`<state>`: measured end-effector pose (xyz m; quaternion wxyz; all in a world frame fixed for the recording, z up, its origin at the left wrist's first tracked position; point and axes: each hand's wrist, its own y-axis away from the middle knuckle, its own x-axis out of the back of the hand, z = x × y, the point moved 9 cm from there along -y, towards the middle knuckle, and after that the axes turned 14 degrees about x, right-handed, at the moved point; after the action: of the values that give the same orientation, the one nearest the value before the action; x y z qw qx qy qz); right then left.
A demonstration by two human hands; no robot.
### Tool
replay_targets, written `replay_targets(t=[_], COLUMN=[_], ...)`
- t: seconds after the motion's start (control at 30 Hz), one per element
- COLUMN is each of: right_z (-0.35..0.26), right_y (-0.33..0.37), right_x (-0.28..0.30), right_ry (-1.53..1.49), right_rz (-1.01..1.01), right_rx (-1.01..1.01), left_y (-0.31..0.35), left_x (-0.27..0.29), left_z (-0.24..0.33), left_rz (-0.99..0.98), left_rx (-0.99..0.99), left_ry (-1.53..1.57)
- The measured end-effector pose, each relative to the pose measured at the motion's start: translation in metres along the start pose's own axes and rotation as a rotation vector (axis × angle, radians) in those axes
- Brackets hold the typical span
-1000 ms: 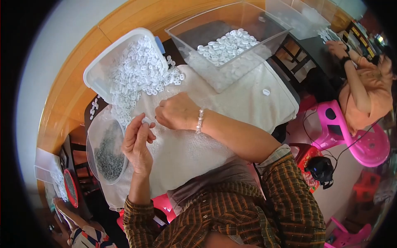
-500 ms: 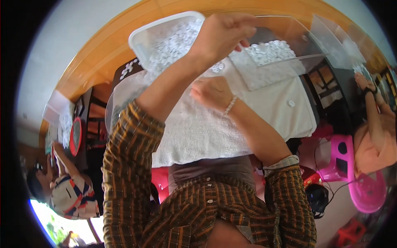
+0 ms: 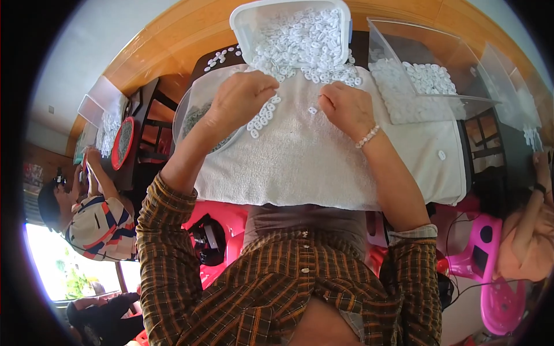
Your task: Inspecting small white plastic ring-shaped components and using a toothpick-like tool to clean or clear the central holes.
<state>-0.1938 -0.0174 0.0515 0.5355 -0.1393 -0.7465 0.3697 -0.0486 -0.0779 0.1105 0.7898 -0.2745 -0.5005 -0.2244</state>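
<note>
On the white towel [image 3: 323, 167] spread over the table, the left hand [image 3: 242, 99] curls loosely, knuckles up, over a trail of small white rings [image 3: 262, 118], while the right hand [image 3: 345, 106] lies beside it, fingertips pressed together near a single ring. Beyond them the tilted white tub [image 3: 291, 32] spills rings onto the towel; a clear box [image 3: 427, 75] stands to its right, and a bowl of dark bits [image 3: 193, 118] sits partly hidden behind the left forearm.

Small white oval rings [image 3: 300, 43], glossy and all alike, fill a white rectangular tub [image 3: 242, 20] tipped toward the person and spill from its open edge in a loose heap onto a white towel [image 3: 311, 155] spread on the tabletop. A short trail of rings [image 3: 262, 118] runs down the towel beneath the left hand [image 3: 242, 98]. One ring [image 3: 312, 109] lies alone just beside the right hand [image 3: 346, 106]; both hands rest at the heap's lower edge.
</note>
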Motion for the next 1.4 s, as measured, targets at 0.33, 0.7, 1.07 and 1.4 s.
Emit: replay_targets(t=[0.33,0.7,1.07,1.4], right_z=[-0.008,-0.015,-0.037,-0.011], right_y=[0.003,0.005,-0.008,-0.007], right_x=[-0.011,-0.025,0.031,0.022], right_ry=[-0.009,-0.037,-0.070,-0.291], right_rz=[-0.102,-0.245,0.313,0.241], right_rx=[0.027,0.079,0.322,0.080], left_y=[0.013,0.014,0.018,0.023], left_x=[-0.046,-0.075,-0.099,-0.085], left_z=[-0.005,0.005,-0.010,-0.025], left_rz=[-0.012,0.103,-0.381,-0.176], left_rx=[-0.101,-0.022,0.490,0.384], left_ry=[-0.312,0.105,1.276,1.251])
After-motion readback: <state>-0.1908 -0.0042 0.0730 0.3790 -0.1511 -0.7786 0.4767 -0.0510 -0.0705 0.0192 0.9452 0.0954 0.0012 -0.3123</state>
